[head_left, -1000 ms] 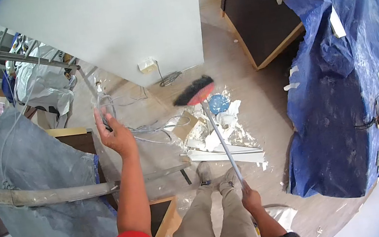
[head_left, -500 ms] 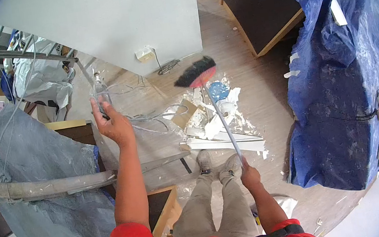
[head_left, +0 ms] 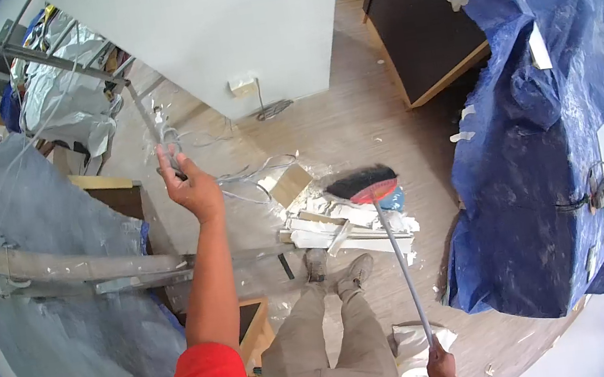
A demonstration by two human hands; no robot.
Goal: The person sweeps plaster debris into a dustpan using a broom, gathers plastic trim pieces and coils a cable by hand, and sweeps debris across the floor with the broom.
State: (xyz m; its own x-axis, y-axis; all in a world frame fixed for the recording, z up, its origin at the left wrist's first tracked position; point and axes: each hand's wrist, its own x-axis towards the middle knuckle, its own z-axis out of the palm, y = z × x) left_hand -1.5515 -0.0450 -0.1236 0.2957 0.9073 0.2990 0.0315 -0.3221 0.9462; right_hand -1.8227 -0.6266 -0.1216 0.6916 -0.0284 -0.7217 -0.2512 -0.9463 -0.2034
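Note:
My right hand (head_left: 441, 366) is closed around the grey handle of a broom (head_left: 403, 267) at the lower right. The broom's black and red head (head_left: 365, 184) lies over the far edge of a heap of white scraps (head_left: 345, 217), partly covering a blue round object (head_left: 394, 199). My left hand (head_left: 191, 185) is raised at the left with its fingers bent and apart, near a loop of grey cable (head_left: 170, 139). Whether it touches that cable I cannot tell.
A metal ladder (head_left: 74, 267) crosses the left side over a grey sheet (head_left: 33, 195). Ahead stands a white wall (head_left: 218, 30) with a socket box (head_left: 243, 87). Blue sheeting (head_left: 521, 212) hangs at the right beside a dark cabinet (head_left: 422, 25). Cables (head_left: 251, 184) lie on the floor.
The broom head has moved down toward me and right, onto the scraps, and my right hand is lower and further right. My left hand stays raised. The scraps lie closer to my feet.

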